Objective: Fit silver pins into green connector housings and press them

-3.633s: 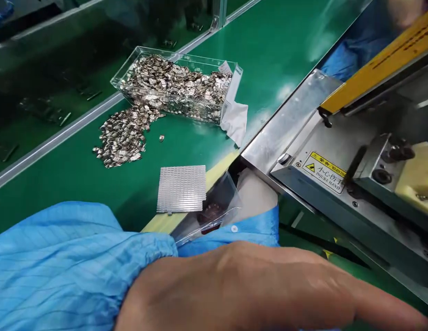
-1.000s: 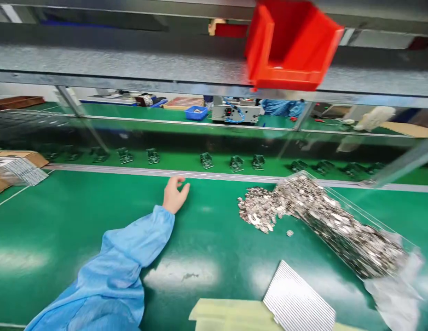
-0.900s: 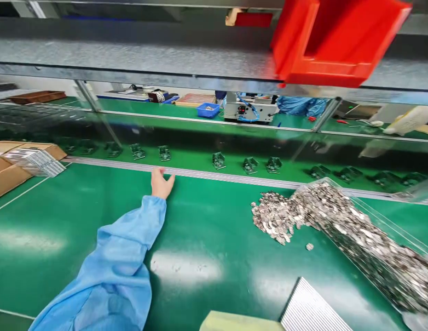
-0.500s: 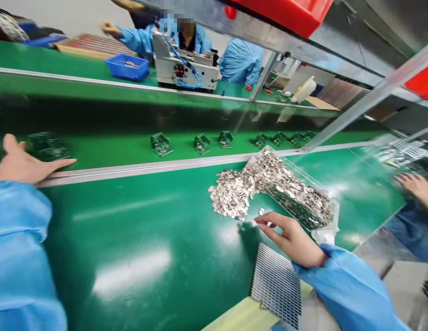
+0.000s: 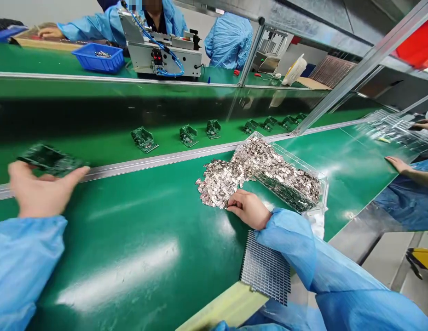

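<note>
My left hand (image 5: 44,191) grips a green circuit board assembly (image 5: 51,158) by its sides, thumb at the right and fingers at the left. The board is somewhat blurred and sits over the far green strip, just behind the metal rail. My right hand (image 5: 249,209) is closed in a pinch at the near edge of a heap of small flat metal pieces (image 5: 217,181). Its fingertips are on a small metal piece, mostly hidden by the fingers. The heap spills out of a clear plastic box (image 5: 297,200) lying beside the hand, which is full of the same pieces.
Several more circuit boards (image 5: 188,135) stand along the strip behind the rail (image 5: 159,161). A grey gridded block (image 5: 265,269) lies near my right forearm, by a yellow strip (image 5: 224,308). Across the bench are a machine (image 5: 165,57), a blue bin (image 5: 98,59) and co-workers; another person's hands are at right.
My left hand has gone from open beside the circuit board to gripping it. My right hand has moved left to the heap's edge. The view has shifted.
</note>
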A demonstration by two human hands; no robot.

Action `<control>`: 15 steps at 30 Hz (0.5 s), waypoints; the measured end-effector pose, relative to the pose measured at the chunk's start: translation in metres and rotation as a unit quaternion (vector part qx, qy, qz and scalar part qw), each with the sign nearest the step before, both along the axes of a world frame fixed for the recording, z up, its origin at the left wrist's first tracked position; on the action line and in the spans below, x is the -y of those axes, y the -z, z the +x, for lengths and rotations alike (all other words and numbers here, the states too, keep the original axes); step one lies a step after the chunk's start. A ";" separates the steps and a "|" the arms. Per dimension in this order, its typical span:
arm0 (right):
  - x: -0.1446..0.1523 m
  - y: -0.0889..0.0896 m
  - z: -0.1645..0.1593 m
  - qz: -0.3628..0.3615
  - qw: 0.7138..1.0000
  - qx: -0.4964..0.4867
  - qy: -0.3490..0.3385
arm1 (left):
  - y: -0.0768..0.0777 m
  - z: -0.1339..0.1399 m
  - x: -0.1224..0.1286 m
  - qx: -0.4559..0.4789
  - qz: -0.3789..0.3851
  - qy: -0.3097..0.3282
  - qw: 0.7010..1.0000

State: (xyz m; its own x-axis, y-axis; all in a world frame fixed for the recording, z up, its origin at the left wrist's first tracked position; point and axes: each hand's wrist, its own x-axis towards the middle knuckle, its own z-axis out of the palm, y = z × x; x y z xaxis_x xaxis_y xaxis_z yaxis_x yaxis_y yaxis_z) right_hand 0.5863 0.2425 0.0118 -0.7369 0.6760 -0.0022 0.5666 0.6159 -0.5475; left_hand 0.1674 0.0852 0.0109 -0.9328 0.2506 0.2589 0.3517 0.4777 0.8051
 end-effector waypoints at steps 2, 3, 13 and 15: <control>0.001 0.001 -0.001 0.001 1.000 -0.018 0.004 | 0.001 0.053 -0.004 0.024 0.090 0.062 0.994; 0.001 0.001 0.000 0.000 1.000 -0.028 0.007 | 0.002 0.081 -0.005 0.064 0.147 0.094 0.983; 0.075 -0.048 0.081 -0.174 0.945 -0.253 0.109 | -0.005 0.293 0.035 0.509 0.167 0.403 0.742; 0.101 -0.056 0.101 -0.214 0.923 -0.287 0.141 | -0.010 0.315 0.036 0.527 0.167 0.436 0.710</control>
